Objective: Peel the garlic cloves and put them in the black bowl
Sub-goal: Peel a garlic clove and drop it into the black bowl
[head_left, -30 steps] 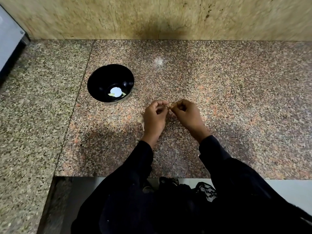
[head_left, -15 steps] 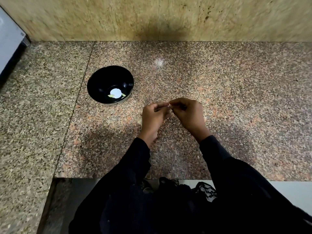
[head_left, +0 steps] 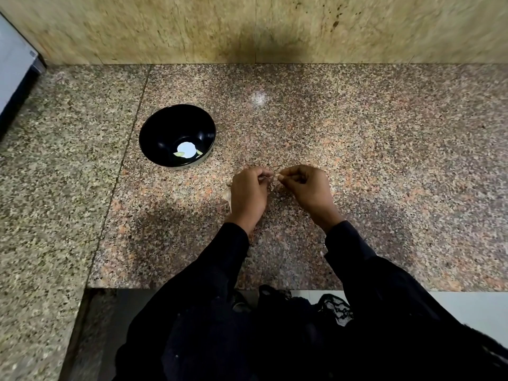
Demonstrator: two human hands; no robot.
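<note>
The black bowl (head_left: 154,133) stands on the granite counter, up and to the left of my hands, with two pale peeled cloves (head_left: 179,154) lying at its bottom. My left hand (head_left: 247,193) and my right hand (head_left: 308,188) are held close together just above the counter. Both pinch a small garlic clove (head_left: 274,176) between their fingertips; most of it is hidden by the fingers. Pale garlic skins (head_left: 227,196) lie on the counter beside my left hand.
The counter (head_left: 384,160) ends at a tiled wall (head_left: 247,28) behind. A lower speckled slab (head_left: 55,188) runs along the left, with a grey appliance edge (head_left: 13,72) at the far left. My dark sleeves cover the near edge.
Both hands stay together on the clove, with small shifts of the fingers. The bowl has not moved.
</note>
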